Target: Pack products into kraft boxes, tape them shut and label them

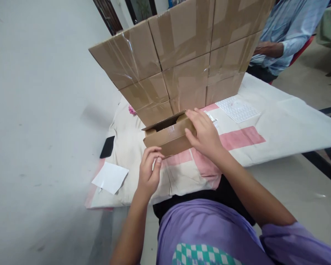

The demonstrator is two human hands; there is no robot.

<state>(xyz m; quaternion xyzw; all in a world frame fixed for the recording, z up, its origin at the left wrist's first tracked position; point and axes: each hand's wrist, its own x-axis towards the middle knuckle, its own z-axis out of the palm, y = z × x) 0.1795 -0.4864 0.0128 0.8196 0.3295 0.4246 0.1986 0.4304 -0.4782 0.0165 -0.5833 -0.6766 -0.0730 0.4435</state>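
Observation:
A small brown cardboard box (171, 138) sits on the table in front of me, its lid raised at the back and a dark gap along the top. My right hand (205, 132) is on its right end, fingers over the top corner and thumb against the front. Near the box's lower left front is my left hand (149, 169), fingers loosely bent and apart from the thumb, holding nothing. Whether its fingertips touch the box I cannot tell. The inside of the box is mostly hidden.
Behind the box rises a wall of several taped cardboard boxes (186, 73). On the cloth-covered table (278, 129) lie a black phone-like object (107, 147), a white paper (110, 177) and a white patterned sheet (237, 109). A person's sleeve (291, 38) shows at right.

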